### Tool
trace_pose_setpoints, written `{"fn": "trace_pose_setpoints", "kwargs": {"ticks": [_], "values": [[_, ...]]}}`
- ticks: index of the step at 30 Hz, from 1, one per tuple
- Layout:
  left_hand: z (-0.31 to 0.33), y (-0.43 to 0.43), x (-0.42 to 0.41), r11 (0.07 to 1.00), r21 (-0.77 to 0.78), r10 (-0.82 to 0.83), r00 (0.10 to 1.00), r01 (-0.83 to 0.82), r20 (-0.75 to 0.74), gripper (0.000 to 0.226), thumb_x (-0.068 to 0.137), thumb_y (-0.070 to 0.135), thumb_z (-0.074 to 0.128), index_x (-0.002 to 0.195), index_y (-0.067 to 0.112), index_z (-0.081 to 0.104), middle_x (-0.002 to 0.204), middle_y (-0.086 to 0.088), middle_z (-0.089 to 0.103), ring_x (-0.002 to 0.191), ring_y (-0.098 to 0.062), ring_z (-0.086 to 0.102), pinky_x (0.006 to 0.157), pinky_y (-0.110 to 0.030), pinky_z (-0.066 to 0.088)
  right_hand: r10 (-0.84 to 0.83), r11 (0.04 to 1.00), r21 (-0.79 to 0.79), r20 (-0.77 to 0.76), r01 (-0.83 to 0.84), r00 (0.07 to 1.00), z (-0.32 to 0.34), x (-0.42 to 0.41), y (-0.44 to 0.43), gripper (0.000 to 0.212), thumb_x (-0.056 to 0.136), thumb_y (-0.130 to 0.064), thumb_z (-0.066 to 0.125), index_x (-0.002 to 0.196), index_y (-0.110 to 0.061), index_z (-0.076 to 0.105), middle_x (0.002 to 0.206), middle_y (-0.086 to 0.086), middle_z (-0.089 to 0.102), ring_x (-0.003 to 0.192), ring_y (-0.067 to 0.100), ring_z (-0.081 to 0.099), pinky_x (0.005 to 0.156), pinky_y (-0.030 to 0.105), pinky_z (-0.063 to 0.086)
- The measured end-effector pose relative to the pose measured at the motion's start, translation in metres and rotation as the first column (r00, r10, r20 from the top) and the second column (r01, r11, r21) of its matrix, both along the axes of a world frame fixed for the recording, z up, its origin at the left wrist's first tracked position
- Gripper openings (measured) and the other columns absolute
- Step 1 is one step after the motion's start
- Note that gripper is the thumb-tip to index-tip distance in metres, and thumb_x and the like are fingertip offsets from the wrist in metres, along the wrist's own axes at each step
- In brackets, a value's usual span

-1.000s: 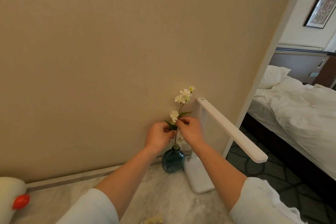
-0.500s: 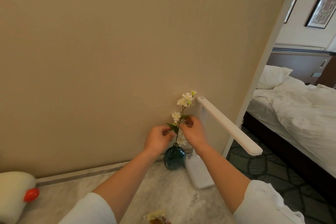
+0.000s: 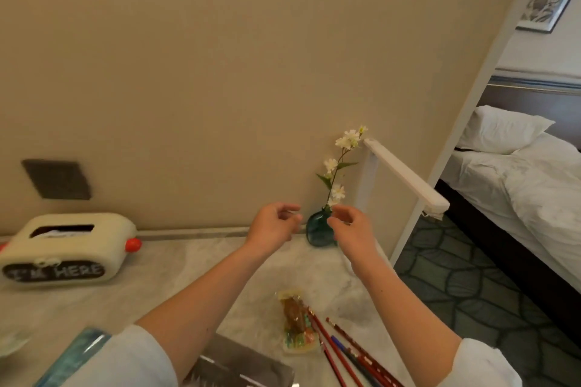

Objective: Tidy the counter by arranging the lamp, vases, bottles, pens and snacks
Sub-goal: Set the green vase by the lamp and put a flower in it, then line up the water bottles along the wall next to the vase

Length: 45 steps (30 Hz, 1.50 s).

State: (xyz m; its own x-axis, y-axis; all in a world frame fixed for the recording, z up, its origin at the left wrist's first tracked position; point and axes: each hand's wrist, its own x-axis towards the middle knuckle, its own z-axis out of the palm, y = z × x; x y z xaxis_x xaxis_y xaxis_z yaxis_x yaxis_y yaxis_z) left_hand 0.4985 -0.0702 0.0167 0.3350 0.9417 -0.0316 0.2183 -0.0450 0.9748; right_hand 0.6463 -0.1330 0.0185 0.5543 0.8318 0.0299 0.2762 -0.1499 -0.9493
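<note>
A small teal glass vase (image 3: 318, 229) with a white flower sprig (image 3: 341, 163) stands against the wall on the marble counter (image 3: 176, 273). The white desk lamp (image 3: 405, 176) stands just right of it, its arm angled toward me. My left hand (image 3: 275, 226) hovers left of the vase and my right hand (image 3: 350, 225) hovers in front of it, both empty with loosely curled fingers. A wrapped snack (image 3: 295, 320) and several red and blue pens (image 3: 349, 352) lie near the counter's front. A teal bottle (image 3: 72, 355) shows at bottom left.
A cream tissue box (image 3: 66, 248) reading "I'M HERE" sits at the left. A shiny grey packet (image 3: 239, 367) lies at the bottom edge. The counter ends at the right beside a white door frame (image 3: 465, 110); a bed (image 3: 528, 185) lies beyond.
Both hands let go of the flower stem and dropped back toward me. The view tilted down, bringing the tissue box, snack and pens into sight.
</note>
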Motion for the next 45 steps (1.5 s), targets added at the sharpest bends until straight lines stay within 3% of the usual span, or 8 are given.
{"fn": "trace_pose_setpoints", "kwargs": {"ticks": [5,12,17,21,26,31,38,45], "values": [[-0.025,-0.039,-0.029,0.999,0.032,0.019,0.998,-0.017,-0.053,0.014,0.090,0.017,0.064,0.103,0.020,0.065,0.089,-0.001,0.067,0.081,-0.015,0.066,0.067,-0.025,0.051,0.115,0.990,-0.091,0.042,-0.111,0.992,-0.032,-0.030,-0.027,0.024,0.090,-0.013,0.061,0.111,-0.022,0.065,0.106,-0.004,0.066,0.097,0.011,0.061,0.091,0.037,0.054],[-0.059,-0.081,-0.066,0.995,0.099,0.052,0.979,-0.033,-0.198,0.016,0.088,0.024,0.066,0.102,0.032,0.066,0.098,0.012,0.068,0.092,0.000,0.063,0.085,-0.023,0.052,0.256,0.955,-0.167,0.039,-0.247,0.966,-0.069,-0.050,-0.059,0.022,0.087,-0.008,0.061,0.104,-0.018,0.068,0.100,-0.004,0.067,0.094,0.008,0.062,0.082,0.022,0.052],[-0.065,-0.103,-0.094,0.977,0.193,0.157,0.921,-0.091,-0.357,0.019,0.089,0.031,0.062,0.107,0.036,0.064,0.103,0.020,0.066,0.097,0.004,0.060,0.089,-0.026,0.051,0.467,0.850,-0.276,0.001,-0.449,0.884,-0.076,-0.076,-0.062,0.020,0.086,-0.015,0.064,0.105,-0.020,0.068,0.101,-0.003,0.068,0.090,0.009,0.063,0.075,0.020,0.051],[-0.063,-0.121,-0.113,0.934,0.307,0.310,0.843,-0.183,-0.439,0.022,0.092,0.029,0.059,0.112,0.035,0.064,0.109,0.020,0.063,0.103,0.001,0.056,0.089,-0.019,0.044,0.620,0.720,-0.369,-0.039,-0.588,0.784,-0.073,-0.097,-0.066,0.032,0.086,-0.021,0.066,0.118,-0.020,0.064,0.110,-0.001,0.065,0.096,0.008,0.060,0.070,0.016,0.047],[-0.070,-0.136,-0.132,0.875,0.403,0.453,0.744,-0.267,-0.491,0.021,0.090,0.026,0.059,0.105,0.037,0.066,0.112,0.015,0.063,0.108,-0.007,0.055,0.094,-0.028,0.045,0.743,0.565,-0.459,-0.077,-0.685,0.665,-0.072,-0.120,-0.069,0.056,0.082,-0.030,0.069,0.133,-0.019,0.051,0.122,0.003,0.061,0.103,0.017,0.062,0.085,0.029,0.054],[-0.080,-0.142,-0.140,0.892,0.333,0.437,0.769,-0.305,-0.466,0.026,0.089,0.018,0.057,0.105,0.037,0.065,0.111,0.013,0.060,0.106,-0.008,0.055,0.093,-0.030,0.049,0.831,0.479,-0.540,0.026,-0.692,0.556,-0.077,-0.134,-0.069,0.086,0.067,-0.041,0.080,0.141,-0.017,0.042,0.124,0.004,0.057,0.104,0.018,0.060,0.087,0.033,0.054],[-0.076,-0.131,-0.137,0.872,0.335,0.474,0.786,-0.357,-0.397,0.033,0.091,0.012,0.054,0.117,0.031,0.061,0.131,0.007,0.048,0.124,-0.010,0.044,0.100,-0.019,0.034,0.808,0.530,-0.510,0.061,-0.678,0.586,-0.078,-0.136,-0.064,0.086,0.067,-0.035,0.080,0.142,-0.014,0.042,0.113,0.001,0.058,0.095,0.015,0.061,0.076,0.026,0.052],[-0.041,-0.087,-0.117,0.834,0.253,0.550,0.778,-0.490,-0.304,0.067,0.095,0.027,0.052,0.151,0.017,0.018,0.158,-0.005,0.016,0.146,-0.022,0.016,0.117,-0.038,0.021,0.642,0.704,-0.320,-0.095,-0.634,0.761,-0.047,-0.114,-0.035,0.068,0.075,-0.028,0.075,0.136,-0.020,0.047,0.094,-0.004,0.057,0.079,0.009,0.060,0.059,0.021,0.045]]}}
